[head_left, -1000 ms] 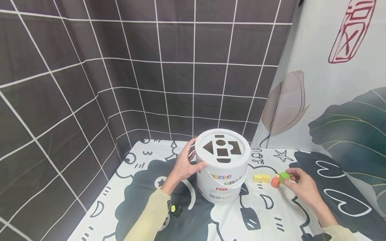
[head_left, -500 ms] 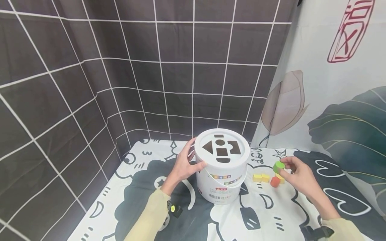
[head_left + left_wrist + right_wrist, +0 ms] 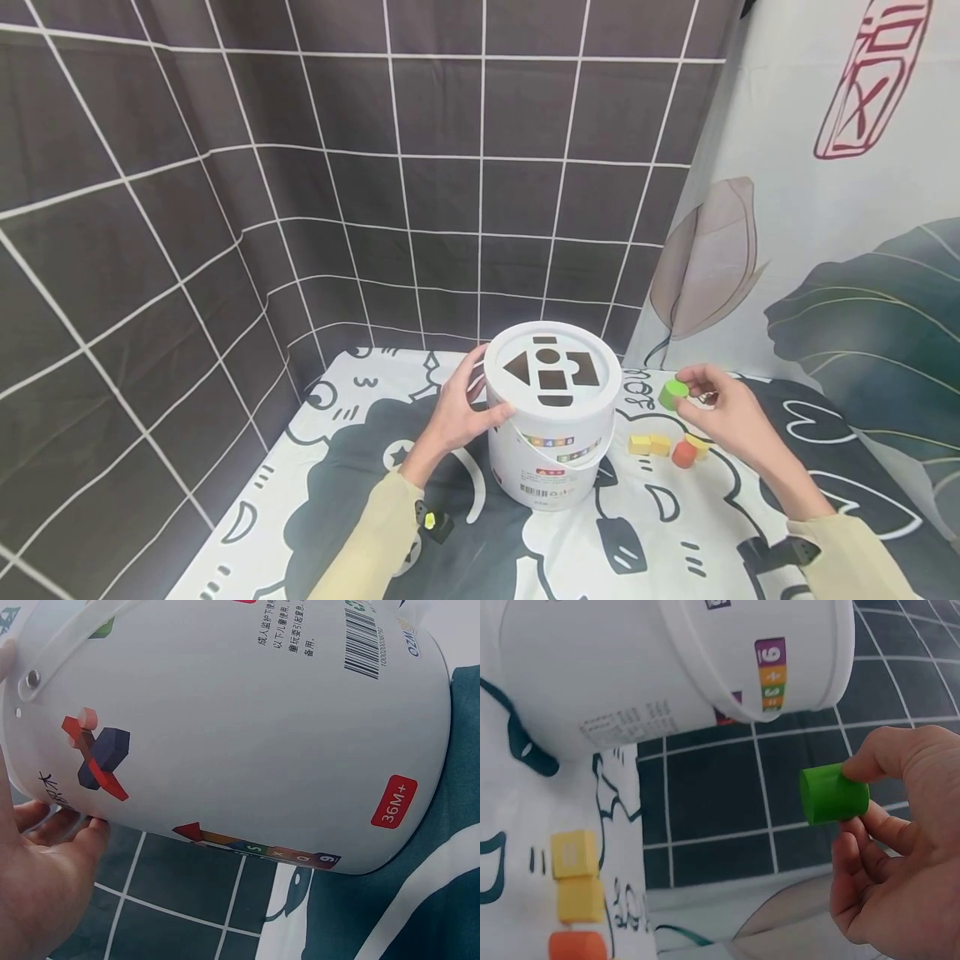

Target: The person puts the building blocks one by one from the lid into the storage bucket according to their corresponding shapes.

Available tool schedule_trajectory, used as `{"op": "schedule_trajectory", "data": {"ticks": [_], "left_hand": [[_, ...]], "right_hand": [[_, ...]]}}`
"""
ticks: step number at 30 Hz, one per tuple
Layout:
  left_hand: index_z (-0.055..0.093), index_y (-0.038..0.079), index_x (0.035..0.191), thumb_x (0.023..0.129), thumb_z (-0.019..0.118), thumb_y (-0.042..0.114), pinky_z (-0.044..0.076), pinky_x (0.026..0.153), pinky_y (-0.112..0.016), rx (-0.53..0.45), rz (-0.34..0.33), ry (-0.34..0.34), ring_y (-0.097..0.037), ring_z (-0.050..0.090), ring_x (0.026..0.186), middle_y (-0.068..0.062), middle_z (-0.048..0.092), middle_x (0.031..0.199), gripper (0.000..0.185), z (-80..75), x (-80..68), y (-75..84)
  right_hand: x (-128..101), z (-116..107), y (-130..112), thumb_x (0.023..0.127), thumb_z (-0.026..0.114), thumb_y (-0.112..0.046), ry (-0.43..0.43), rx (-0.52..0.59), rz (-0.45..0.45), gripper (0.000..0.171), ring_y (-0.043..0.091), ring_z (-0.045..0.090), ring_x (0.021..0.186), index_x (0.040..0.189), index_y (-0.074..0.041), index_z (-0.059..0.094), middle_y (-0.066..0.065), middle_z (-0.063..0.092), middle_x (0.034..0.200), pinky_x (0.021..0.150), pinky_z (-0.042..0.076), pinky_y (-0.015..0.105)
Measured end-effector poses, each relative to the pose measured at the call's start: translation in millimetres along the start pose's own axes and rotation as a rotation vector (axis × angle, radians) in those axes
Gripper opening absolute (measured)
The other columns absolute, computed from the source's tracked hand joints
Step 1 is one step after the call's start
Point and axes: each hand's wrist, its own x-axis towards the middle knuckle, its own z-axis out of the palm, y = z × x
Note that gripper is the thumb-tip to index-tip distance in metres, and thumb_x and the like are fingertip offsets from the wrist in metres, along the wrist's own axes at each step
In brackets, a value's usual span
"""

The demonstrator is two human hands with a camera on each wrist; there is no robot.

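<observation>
A white bucket (image 3: 551, 454) with shape holes cut in its lid (image 3: 552, 372) stands on the patterned tablecloth. My left hand (image 3: 459, 411) grips the bucket's upper left side, thumb on the front wall; the left wrist view shows the bucket wall (image 3: 247, 727) close up with my palm (image 3: 45, 877) against it. My right hand (image 3: 716, 408) pinches a green cylinder block (image 3: 673, 393) in the air, right of the lid and level with it. In the right wrist view the green cylinder (image 3: 832, 796) sits between my thumb and fingers.
Two yellow blocks (image 3: 649, 444), an orange block (image 3: 683, 453) and another yellow piece (image 3: 698, 446) lie on the cloth right of the bucket, below my right hand. Dark tiled backdrop stands behind and to the left, a leaf-print curtain on the right.
My right hand has lifted the green cylinder off the cloth and carried it up and left toward the bucket's lid. The left hand and bucket have stayed still.
</observation>
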Motion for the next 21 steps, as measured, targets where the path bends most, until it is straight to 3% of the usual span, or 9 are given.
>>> {"op": "schedule_trajectory", "data": {"ticks": [8, 21], "left_hand": [[0.031, -0.013, 0.148, 0.077, 0.078, 0.022, 0.034, 0.114, -0.052, -0.005, -0.005, 0.001, -0.05, 0.038, 0.136, -0.033, 0.035, 0.149, 0.092, -0.3, -0.9, 0.7], [0.031, -0.013, 0.148, 0.078, 0.078, 0.025, 0.034, 0.114, -0.052, -0.008, -0.001, 0.001, -0.051, 0.038, 0.135, -0.033, 0.035, 0.149, 0.093, 0.6, -0.8, 0.5]], "right_hand": [[18.5, 1.4, -21.5, 0.086, 0.07, -0.005, -0.019, 0.038, -0.048, 0.033, 0.029, 0.053, 0.095, 0.116, 0.004, 0.059, 0.015, 0.062, 0.101, 0.076, 0.043, 0.034], [43.2, 0.8, -60.1, 0.085, 0.069, -0.002, -0.014, 0.078, -0.16, 0.031, 0.028, 0.055, 0.093, 0.113, 0.004, 0.059, 0.016, 0.063, 0.101, 0.078, 0.045, 0.038]]}}
